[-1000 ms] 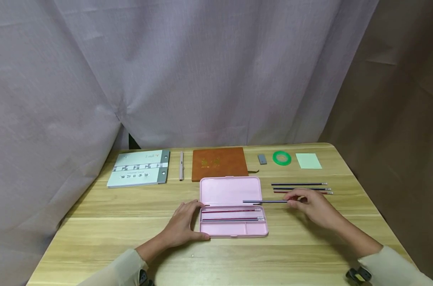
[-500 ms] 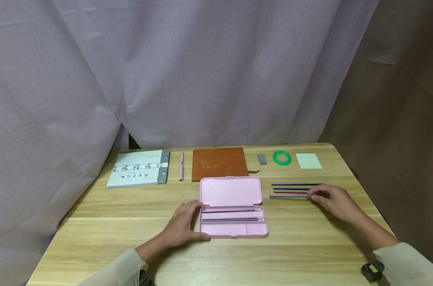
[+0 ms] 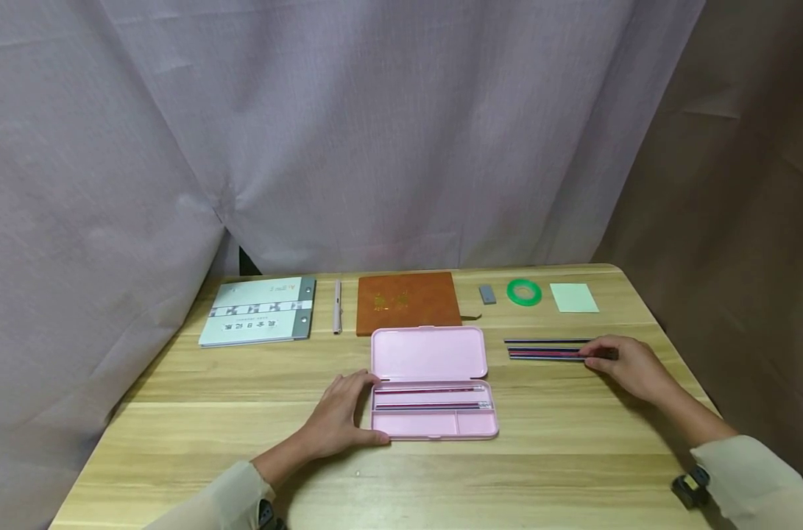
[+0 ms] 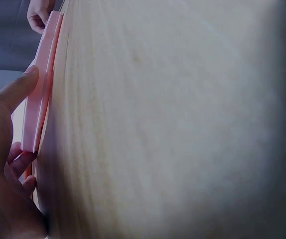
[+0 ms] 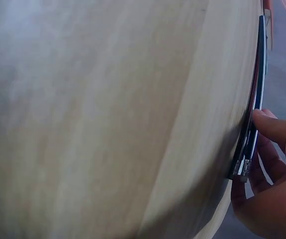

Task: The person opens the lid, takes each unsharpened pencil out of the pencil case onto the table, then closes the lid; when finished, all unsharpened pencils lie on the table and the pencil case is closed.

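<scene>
In the head view a pink pencil case (image 3: 429,353) lies with its lid laid back, and pencils (image 3: 430,405) rest in its long compartment. My left hand (image 3: 341,416) grips the case's left end, thumb at the front edge and fingers at the back corner. To the right, my right hand (image 3: 629,366) pinches a dark striped pencil (image 3: 547,358) near its eraser end, low beside other pencils (image 3: 540,341) lying parallel. Seen from the right wrist, thumb (image 5: 270,124) and fingers are around the pencil ends (image 5: 240,169). My fingers hide the eraser ends in the head view.
Along the back lie a pale green notebook (image 3: 258,313), a pen (image 3: 337,307), a brown notebook (image 3: 408,303) touching or nearly touching the case lid, a grey eraser (image 3: 486,294), green tape (image 3: 523,292) and sticky notes (image 3: 573,297). A curtain (image 3: 375,147) hangs behind the table.
My right hand has carried the pencil from beside the case lid to the right, down to the other pencils, then slightly back against them. The left hand has stayed on the case.
</scene>
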The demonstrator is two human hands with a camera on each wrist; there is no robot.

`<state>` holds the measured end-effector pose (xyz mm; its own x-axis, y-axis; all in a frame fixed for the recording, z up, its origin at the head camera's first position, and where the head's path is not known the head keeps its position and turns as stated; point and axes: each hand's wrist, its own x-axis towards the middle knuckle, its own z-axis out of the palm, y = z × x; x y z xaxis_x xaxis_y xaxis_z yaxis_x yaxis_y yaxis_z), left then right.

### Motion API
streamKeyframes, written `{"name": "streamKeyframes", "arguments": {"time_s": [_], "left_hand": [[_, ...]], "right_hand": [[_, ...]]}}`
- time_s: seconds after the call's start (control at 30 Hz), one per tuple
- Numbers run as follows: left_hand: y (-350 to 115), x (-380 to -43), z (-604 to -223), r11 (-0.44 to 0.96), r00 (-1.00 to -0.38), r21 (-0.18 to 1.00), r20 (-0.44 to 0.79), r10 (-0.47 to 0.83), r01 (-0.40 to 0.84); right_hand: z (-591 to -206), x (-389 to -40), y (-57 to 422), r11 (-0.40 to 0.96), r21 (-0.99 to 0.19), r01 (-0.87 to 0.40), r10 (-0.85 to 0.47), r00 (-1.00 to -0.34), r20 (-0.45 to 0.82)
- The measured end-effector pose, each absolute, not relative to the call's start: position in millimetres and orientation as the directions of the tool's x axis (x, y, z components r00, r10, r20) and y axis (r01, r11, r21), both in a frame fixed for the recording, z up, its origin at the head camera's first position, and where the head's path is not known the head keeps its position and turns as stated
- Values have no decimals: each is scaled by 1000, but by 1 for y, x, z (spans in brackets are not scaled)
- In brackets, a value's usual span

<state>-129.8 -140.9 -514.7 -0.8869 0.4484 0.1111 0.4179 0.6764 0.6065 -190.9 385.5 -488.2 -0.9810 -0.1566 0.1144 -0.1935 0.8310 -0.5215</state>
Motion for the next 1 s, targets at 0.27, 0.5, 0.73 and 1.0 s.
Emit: {"name": "streamKeyframes", "arguments": {"time_s": [0.27, 0.5, 0.73, 1.0], "left_hand": [[-141, -130, -515, 668, -885, 612, 123, 449, 424], [-141, -129, -514, 665, -885, 613, 130, 447, 426], [-141, -130, -514, 665, -884, 612, 129, 450, 428], [-141, -129, -514, 667, -885, 614, 121, 449, 422]], "right_hand": [[-485, -193, 385, 827, -522, -206, -157, -978, 136], [-473, -188, 372, 798, -574, -185, -156, -983, 100], [-459, -180, 341, 765, -593, -249, -218, -968, 126], [-454, -168, 286, 713, -647, -271, -281, -955, 90]]}}
